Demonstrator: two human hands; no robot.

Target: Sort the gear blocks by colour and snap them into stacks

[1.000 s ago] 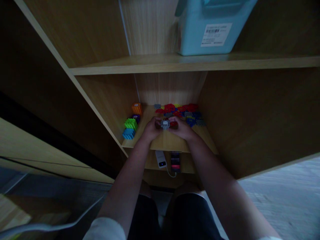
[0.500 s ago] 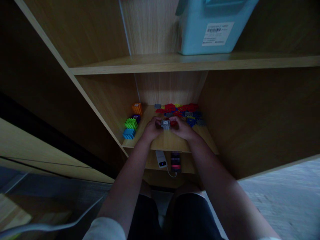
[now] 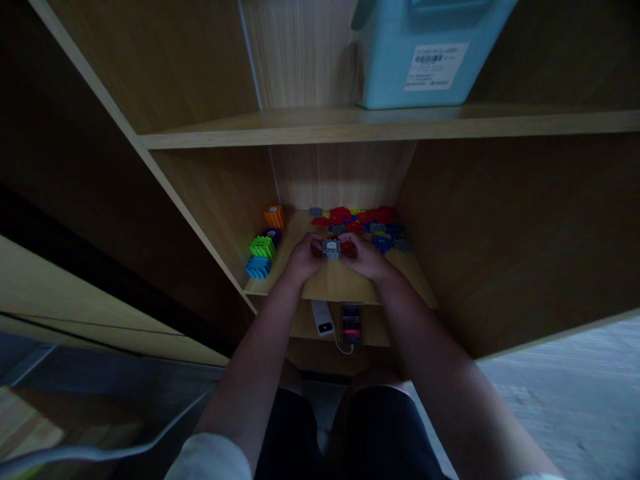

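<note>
Both my hands meet over a low wooden shelf (image 3: 330, 288) inside a cabinet. My left hand (image 3: 302, 257) and my right hand (image 3: 367, 259) are closed together on a small grey toothed plastic piece (image 3: 331, 249), with a red piece (image 3: 347, 247) showing just to its right under my right fingers. A heap of red, blue and grey plastic pieces (image 3: 367, 223) lies right behind my hands, at the back of the shelf.
Finished blocks line the shelf's left side: orange (image 3: 273, 217), purple (image 3: 273, 235), green (image 3: 263, 247), blue (image 3: 258, 267). A white device with a cable (image 3: 323, 318) and a dark stack (image 3: 351, 323) sit on the shelf below. A light blue bin (image 3: 425, 53) stands on the upper shelf.
Hardly anything has moved. My fingers have shifted slightly around the grey piece, which stays in the same spot between my hands.
</note>
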